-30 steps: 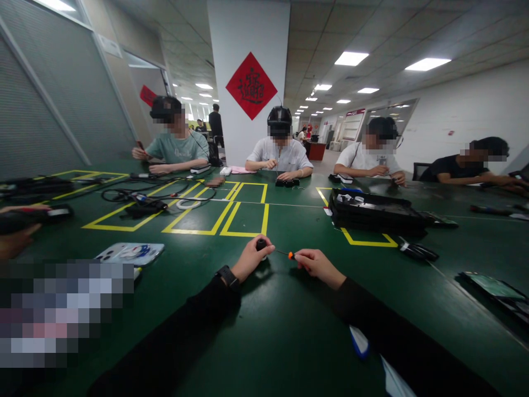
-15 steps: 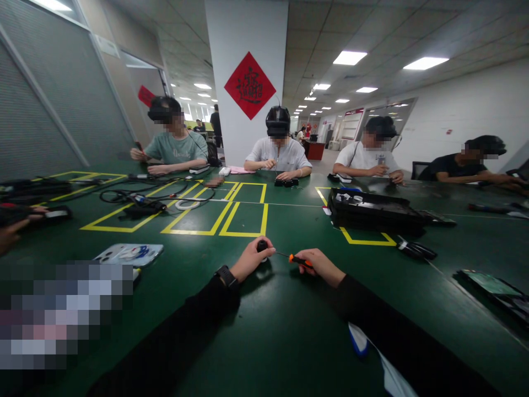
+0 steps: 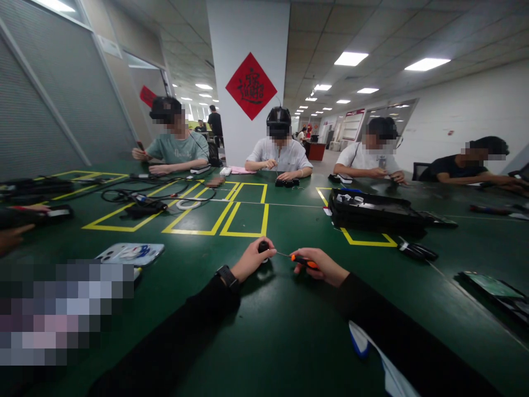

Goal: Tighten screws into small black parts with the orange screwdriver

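My left hand (image 3: 250, 259) is closed around a small round black part (image 3: 263, 246) with a pale lower edge, just above the green table (image 3: 285, 336). What exactly the part is, I cannot make out. In my right hand (image 3: 326, 266) lies a screwdriver (image 3: 305, 262) with an orange and black handle. Its thin metal shaft points left, and the tip reaches the fingertips of my left hand beside the black part. Whether the tip touches the part is too small to tell.
A phone (image 3: 131, 253) lies to the left, near a blurred-out area. Black cables (image 3: 124, 193) spread beyond it. At the right stand a long black tray (image 3: 374, 212), a black bundle (image 3: 417, 250) and a green circuit board (image 3: 494, 286). Several people sit across the table.
The right hand has turned slightly, and the screwdriver handle now slants more downward to the right. My left hand keeps its grip on the black part.
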